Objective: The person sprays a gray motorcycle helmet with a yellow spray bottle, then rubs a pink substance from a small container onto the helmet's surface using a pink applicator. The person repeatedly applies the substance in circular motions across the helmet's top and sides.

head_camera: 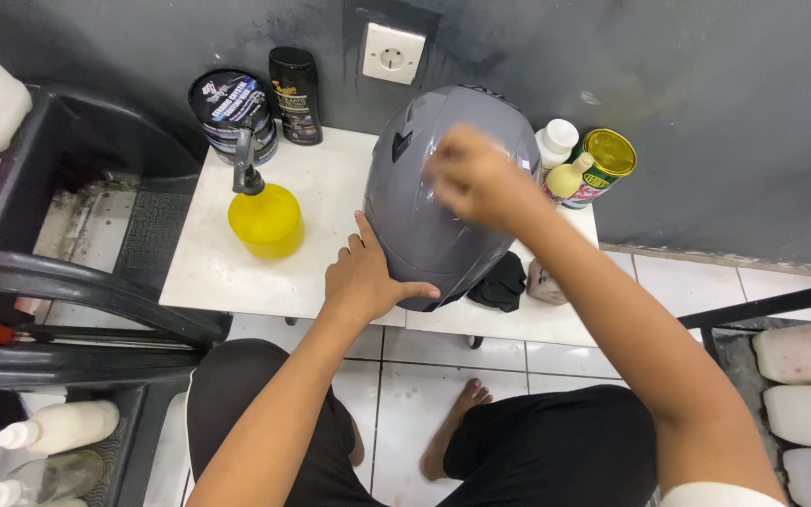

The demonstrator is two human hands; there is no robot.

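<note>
A yellow spray bottle [265,214] stands on the left of the small white table [208,272]. Just right of it, the left hand [365,277] lies open against the lower edge of the grey helmet [424,216] at the table's middle. The right hand [476,178] is blurred on the helmet's top; its grip cannot be made out. A black cloth [501,284] is partly hidden behind the helmet.

A grey helmet [443,202] sits on a small white table [208,272]. The left hand [363,277] braces the helmet's lower edge. The right hand [476,178], blurred, lies on top. A yellow spray bottle [263,211] stands left of the helmet.
</note>
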